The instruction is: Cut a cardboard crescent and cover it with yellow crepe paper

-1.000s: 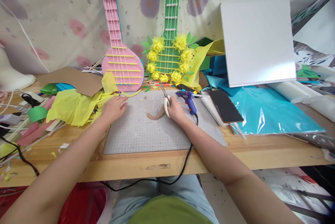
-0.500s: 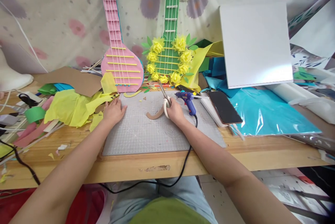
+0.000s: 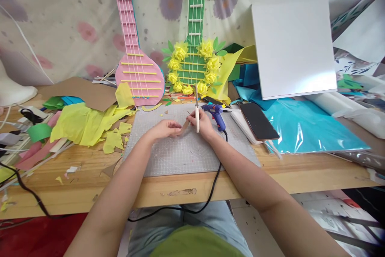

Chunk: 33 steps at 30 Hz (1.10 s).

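Over the grey cutting mat (image 3: 168, 156), my left hand (image 3: 164, 130) pinches one end of a narrow curved strip of brown cardboard (image 3: 185, 125). My right hand (image 3: 204, 124) is closed on white-handled scissors (image 3: 197, 117), whose blades point away from me. Its fingertips also meet the strip's other end, which they partly hide. Just right of that hand, a blue hot glue gun (image 3: 217, 114) lies on the mat, its black cord running over the table's front edge.
Behind the mat stand a pink paper guitar (image 3: 141, 74) and a green one (image 3: 195, 60) ringed with yellow flowers. Yellow paper scraps (image 3: 81, 122) lie left. On the right are a black phone (image 3: 258, 121), wrapped blue sheets (image 3: 313, 132) and a white board (image 3: 294, 48).
My left hand has come right from the mat's left edge and taken the cardboard strip, lifting it off the mat. The scissors have turned in my right hand to point straight ahead.
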Each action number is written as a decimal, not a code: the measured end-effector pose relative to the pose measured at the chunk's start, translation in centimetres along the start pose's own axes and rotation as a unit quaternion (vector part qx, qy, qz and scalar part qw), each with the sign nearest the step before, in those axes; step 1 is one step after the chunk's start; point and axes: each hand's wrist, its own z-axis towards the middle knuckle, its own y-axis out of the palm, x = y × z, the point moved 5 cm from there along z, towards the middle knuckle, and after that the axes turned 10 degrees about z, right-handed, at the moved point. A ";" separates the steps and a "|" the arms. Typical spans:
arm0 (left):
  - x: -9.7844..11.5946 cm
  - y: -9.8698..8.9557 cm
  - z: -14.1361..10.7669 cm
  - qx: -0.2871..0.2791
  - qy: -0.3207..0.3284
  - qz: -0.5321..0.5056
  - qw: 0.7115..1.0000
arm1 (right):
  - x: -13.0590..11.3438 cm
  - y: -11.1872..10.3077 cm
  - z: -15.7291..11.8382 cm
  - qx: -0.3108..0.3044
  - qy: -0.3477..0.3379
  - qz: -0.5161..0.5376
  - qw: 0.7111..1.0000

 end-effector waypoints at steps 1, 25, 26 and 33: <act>-0.4 0.7 -0.2 -0.050 -0.015 -0.041 0.998 | -0.1 0.1 -0.1 -0.012 0.008 0.027 1.000; -1.1 0.1 -1.1 0.027 0.021 -0.203 0.979 | -0.5 1.0 -0.8 -0.023 -0.020 -0.010 0.999; -1.0 0.0 -1.1 0.028 0.025 -0.201 0.979 | -0.4 0.7 -0.7 -0.009 -0.016 -0.010 1.000; -0.4 0.6 -1.0 0.054 0.061 -0.245 0.966 | 0.2 0.5 -0.5 -0.004 -0.006 -0.047 0.999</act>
